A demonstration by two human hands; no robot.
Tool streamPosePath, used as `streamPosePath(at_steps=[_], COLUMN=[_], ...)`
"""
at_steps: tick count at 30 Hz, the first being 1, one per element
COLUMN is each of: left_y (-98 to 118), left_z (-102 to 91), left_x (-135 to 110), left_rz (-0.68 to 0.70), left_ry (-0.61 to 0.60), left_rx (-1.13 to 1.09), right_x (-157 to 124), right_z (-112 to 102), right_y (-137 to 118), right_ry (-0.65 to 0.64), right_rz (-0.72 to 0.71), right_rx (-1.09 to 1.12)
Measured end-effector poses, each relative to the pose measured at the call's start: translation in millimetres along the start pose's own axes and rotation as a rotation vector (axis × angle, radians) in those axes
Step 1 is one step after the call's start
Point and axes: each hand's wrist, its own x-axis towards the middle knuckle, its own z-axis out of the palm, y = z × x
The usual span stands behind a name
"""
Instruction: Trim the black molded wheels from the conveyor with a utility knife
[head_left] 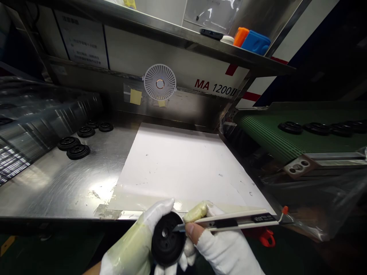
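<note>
My left hand [137, 238], in a white glove with a yellowish coating, is closed round a round black plastic part [168, 248] with a hole in its middle. A white-and-black utility knife [237, 220] lies in my right hand [226, 248], whose glove leaves the thumb tip bare. The thumb presses near the front of the knife, and the blade tip reaches over the face of the black part by its centre. Whether the blade touches it I cannot tell. Both hands are just off the front edge of the bench.
A white sheet [183, 164] covers the middle of the steel bench [106, 164]. Several black parts [78, 151] sit at left beside clear plastic trays [37, 118]. At right, a green conveyor [266, 133] carries more. A small fan [159, 82] stands behind, under a shelf [172, 38].
</note>
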Motion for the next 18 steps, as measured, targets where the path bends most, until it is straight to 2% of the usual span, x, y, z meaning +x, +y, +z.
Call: streamPosePath(at_steps=[6,12,18], left_y=[-1.3,0.0,1.2], left_z=[-0.5,8.3,-1.1], left_x=[1.7,1.4,0.9], left_rz=[-0.011,-0.006,-0.009], left_ry=[0.031,0.115,0.004], left_rx=[0.023,0.022,-0.004], right_x=[1.6,3.7,6.9], right_z=[-1.8,-3.2,-3.3], right_y=[0.1,0.3,1.7], right_ry=[-0.062,-0.055,-0.025], right_rz=[-0.004,-0.002,0.015], right_rx=[0.018,0.052,0.077])
